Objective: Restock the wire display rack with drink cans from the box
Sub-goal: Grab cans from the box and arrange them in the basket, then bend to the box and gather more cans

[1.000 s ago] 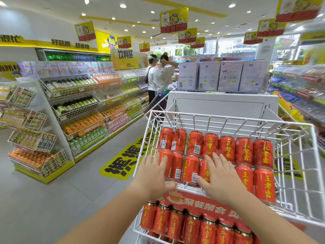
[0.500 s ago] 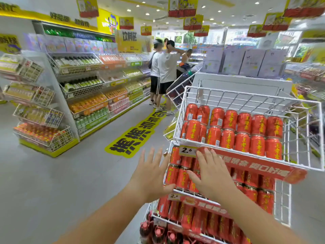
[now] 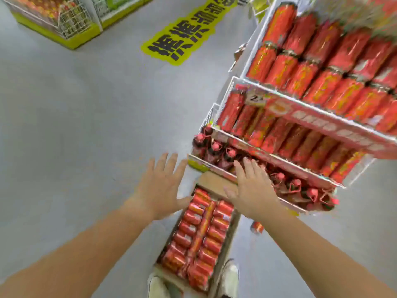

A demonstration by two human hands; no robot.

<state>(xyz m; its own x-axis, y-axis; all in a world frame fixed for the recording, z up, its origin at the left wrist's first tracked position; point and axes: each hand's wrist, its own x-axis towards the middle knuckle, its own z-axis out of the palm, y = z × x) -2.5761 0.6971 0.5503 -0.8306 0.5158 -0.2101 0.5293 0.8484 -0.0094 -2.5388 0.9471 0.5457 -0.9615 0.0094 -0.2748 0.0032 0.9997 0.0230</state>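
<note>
Below, box (image 3: pixel 212 184), left grip (image 3: pixel 160 190), right grip (image 3: pixel 253 190) above

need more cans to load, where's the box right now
Head view, bottom centre: the box sits on the floor at the foot of the rack, below the left hand and right hand.

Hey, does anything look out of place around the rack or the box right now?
One red can sits alone on the floor just right of the box, outside both the box and the rack. The picture is blurred, so I can't tell whether it is upright or dented.
</note>
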